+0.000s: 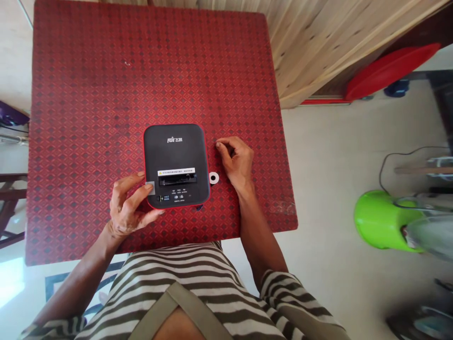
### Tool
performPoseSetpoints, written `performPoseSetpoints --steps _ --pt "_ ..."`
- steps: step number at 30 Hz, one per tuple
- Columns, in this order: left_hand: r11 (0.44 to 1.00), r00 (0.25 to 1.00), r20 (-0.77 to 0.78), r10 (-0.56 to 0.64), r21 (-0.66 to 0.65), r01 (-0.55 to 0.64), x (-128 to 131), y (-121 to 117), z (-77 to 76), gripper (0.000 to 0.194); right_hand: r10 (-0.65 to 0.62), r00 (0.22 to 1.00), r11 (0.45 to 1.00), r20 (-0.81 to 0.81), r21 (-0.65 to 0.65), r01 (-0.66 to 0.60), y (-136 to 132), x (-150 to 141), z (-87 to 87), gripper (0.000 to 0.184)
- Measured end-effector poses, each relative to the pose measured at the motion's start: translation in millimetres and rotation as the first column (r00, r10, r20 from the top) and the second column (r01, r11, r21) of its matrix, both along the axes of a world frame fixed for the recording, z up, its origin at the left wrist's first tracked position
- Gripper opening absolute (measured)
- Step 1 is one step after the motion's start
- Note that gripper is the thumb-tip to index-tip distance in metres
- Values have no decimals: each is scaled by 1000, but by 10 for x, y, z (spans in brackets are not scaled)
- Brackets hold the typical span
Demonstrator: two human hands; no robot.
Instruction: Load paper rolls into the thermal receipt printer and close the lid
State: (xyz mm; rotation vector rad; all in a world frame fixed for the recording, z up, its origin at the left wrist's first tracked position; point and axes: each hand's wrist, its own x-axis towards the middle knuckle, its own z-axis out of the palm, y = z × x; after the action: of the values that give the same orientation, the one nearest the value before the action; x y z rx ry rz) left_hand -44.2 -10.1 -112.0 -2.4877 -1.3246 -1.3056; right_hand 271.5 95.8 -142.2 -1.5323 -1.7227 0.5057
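A black receipt printer (pixel 177 158) with red edges lies on the table, its paper slot (pixel 179 179) facing up beneath a white strip of print. My left hand (pixel 129 205) is at its lower left corner, fingers spread. One fingertip touches a small grey tab (pixel 150 188) at the left edge, while the thumb reaches along the near edge. To the printer's right, my right hand (pixel 237 160) rests on the table apart from it, fingers curled and thumb against the index finger. Nothing shows in that hand. Between it and the printer stands a small white paper roll (pixel 213 178), end up.
The table (pixel 159 80) has a red patterned cover. Wooden boards (pixel 311 33) run past its far right corner. On the floor to the right are a bright green stool or tub (pixel 382 219), a cable and a red round object (pixel 389 71).
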Motion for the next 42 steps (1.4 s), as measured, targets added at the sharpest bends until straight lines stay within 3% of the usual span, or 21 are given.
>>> performPoseSetpoints --steps 6,11,19,34,42 --pt "1000 1000 -11 -3 20 3 -21 18 -31 71 -2 1000 1000 10 8 2 18 -11 5 22" --pt "1000 1000 1 13 -24 -13 4 -9 -13 58 -8 1000 1000 -23 10 8 16 -19 13 20" --pt "1000 1000 3 14 -24 -14 -11 17 -18 61 -20 1000 1000 20 -15 21 17 -3 1 23" --pt "984 982 186 -22 -169 54 -3 49 -5 51 -25 1000 1000 -1 -1 25 12 -16 11 21" --pt "986 974 220 -50 -147 84 12 94 -6 50 -9 1000 1000 1 2 9 24 4 -37 23"
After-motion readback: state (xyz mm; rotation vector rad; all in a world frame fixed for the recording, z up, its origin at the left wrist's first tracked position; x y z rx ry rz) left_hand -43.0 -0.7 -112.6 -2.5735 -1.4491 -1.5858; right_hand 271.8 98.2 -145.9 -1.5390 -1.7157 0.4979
